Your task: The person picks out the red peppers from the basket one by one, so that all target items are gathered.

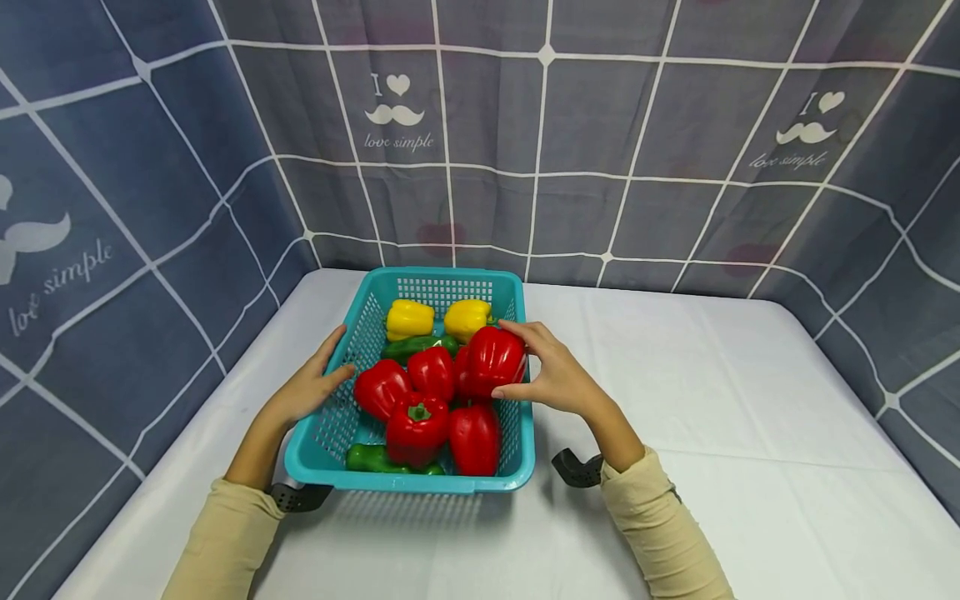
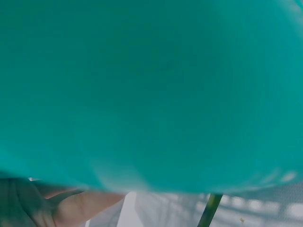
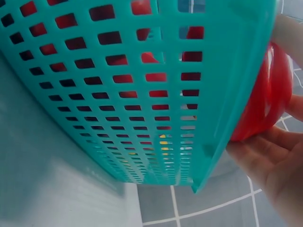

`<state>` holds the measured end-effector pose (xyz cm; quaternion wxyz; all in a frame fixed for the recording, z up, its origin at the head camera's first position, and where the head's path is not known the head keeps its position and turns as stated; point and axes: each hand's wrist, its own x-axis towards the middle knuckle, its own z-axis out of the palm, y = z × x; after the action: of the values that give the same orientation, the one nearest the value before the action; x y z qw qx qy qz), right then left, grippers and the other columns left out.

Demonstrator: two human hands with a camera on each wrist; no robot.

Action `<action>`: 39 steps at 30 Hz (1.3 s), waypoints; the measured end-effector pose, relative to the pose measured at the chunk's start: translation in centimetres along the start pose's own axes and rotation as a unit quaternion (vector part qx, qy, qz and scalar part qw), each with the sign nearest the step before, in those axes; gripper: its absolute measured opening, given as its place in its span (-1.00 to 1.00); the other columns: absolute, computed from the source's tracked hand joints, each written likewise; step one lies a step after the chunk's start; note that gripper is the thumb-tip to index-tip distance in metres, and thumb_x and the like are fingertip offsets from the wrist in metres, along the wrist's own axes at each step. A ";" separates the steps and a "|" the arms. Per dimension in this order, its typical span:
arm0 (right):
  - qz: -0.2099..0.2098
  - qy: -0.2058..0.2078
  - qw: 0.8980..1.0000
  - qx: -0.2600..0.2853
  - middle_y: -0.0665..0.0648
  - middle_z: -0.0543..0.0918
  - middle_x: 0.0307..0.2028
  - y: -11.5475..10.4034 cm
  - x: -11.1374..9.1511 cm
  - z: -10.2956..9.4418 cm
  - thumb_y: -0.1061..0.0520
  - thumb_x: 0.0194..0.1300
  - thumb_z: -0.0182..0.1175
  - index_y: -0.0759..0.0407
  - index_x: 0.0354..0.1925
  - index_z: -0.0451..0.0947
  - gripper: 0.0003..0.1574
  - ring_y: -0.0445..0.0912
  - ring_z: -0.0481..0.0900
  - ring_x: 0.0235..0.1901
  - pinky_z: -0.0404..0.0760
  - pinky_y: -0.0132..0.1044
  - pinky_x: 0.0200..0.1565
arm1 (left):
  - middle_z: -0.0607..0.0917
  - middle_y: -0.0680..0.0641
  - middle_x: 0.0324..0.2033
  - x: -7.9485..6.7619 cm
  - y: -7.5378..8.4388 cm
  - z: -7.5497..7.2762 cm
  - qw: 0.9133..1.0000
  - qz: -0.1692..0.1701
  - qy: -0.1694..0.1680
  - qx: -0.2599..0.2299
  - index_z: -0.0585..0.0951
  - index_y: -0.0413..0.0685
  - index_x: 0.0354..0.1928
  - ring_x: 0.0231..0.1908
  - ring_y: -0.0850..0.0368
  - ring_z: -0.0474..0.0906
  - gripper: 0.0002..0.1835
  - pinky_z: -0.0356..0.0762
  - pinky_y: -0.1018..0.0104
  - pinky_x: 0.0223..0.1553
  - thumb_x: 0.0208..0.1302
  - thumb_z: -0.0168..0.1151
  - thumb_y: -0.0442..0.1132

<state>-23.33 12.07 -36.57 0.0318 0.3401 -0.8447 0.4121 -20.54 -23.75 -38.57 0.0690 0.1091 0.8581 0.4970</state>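
Note:
A turquoise plastic basket (image 1: 480, 482) stands on the white table, holding several red bell peppers (image 1: 417, 427), two yellow bell peppers (image 1: 409, 319) and dark green peppers (image 1: 375, 457). My right hand (image 1: 553, 371) grips a red bell pepper (image 1: 497, 360) at the basket's right rim, thumb in front and fingers behind; the right wrist view shows the same pepper (image 3: 267, 99) just over the rim. On the left side, my left hand (image 1: 306, 390) holds the basket's rim, thumb over the edge. The basket's wall (image 2: 151, 94) fills most of the left wrist view, hiding most of that hand.
White cloth covers the table (image 1: 712, 400) around the basket. Grey checked curtains (image 1: 487, 125) with white lines and printed moustaches enclose the back and both sides. A black wrist strap mount (image 1: 577, 469) sits by the right forearm.

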 end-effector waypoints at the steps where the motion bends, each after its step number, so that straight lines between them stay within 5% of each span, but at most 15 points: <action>1: 0.000 0.002 1.000 0.000 0.18 0.39 0.08 0.0 0.0 -0.1 0.04 -0.14 0.44 0.11 0.31 0.20 0.05 0.01 0.42 0.04 0.52 -0.12 0.01 | -0.21 -0.38 0.37 0.0 0.0 0.0 1.000 0.003 -0.001 -0.003 -0.33 -0.07 0.42 0.27 -0.46 -0.06 -0.23 0.34 -0.29 -0.03 0.33 -0.15 -0.31; 9: 0.006 0.016 1.000 0.008 0.17 0.39 0.07 0.2 -0.1 -0.9 0.05 -0.14 0.44 0.10 0.31 0.19 0.06 0.00 0.42 0.06 0.49 -0.11 0.05 | -0.23 -0.41 0.36 0.0 -0.2 -0.1 1.000 0.011 -0.009 -0.014 -0.34 -0.10 0.41 0.26 -0.48 -0.11 -0.22 0.40 -0.27 -0.10 0.23 -0.25 -0.44; 39: 0.040 0.057 0.996 0.059 0.06 0.31 0.23 3.2 -0.5 -3.5 0.10 -0.16 0.46 -0.05 0.31 0.20 0.07 -0.02 0.30 0.18 0.44 -0.06 0.09 | -0.26 -0.38 0.37 -0.2 0.1 -0.1 1.000 0.006 -0.012 -0.006 -0.35 -0.09 0.41 0.29 -0.45 -0.16 -0.23 0.33 -0.30 -0.03 0.25 -0.25 -0.44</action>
<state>-25.65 16.26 -36.56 0.0432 0.2835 -0.8286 0.4808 -20.41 -23.88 -38.43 0.0766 0.1199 0.8533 0.5016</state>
